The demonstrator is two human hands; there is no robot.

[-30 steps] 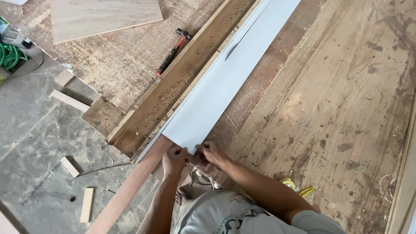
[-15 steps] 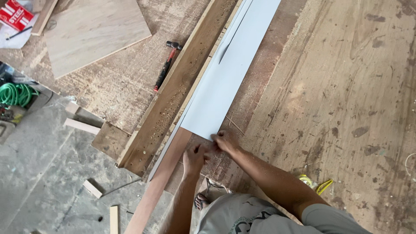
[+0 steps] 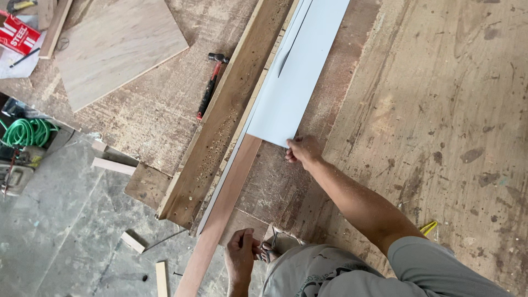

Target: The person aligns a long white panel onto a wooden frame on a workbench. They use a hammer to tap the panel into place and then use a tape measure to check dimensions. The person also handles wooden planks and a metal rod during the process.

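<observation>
A long white laminate sheet (image 3: 294,71) lies along a reddish wooden strip (image 3: 231,187), beside a thick rough timber beam (image 3: 220,121). My right hand (image 3: 301,151) pinches the sheet's near right corner, with the arm stretched out from my body. My left hand (image 3: 242,257) is low in the view, close to my knee. Its fingers are curled at the near edge of the plywood, right beside the strip's lower part. I cannot tell whether it grips anything.
A hammer with a red and black handle (image 3: 210,85) lies left of the beam. A plywood offcut (image 3: 115,47) sits at the far left. A green hose coil (image 3: 27,132), small wood blocks (image 3: 132,242) and a power tool lie on the grey floor. Worn plywood (image 3: 440,110) spreads to the right.
My left hand has let go of the sheet's end and dropped back beside the strip near my body. My right hand stays on the sheet's corner, and more of the strip shows.
</observation>
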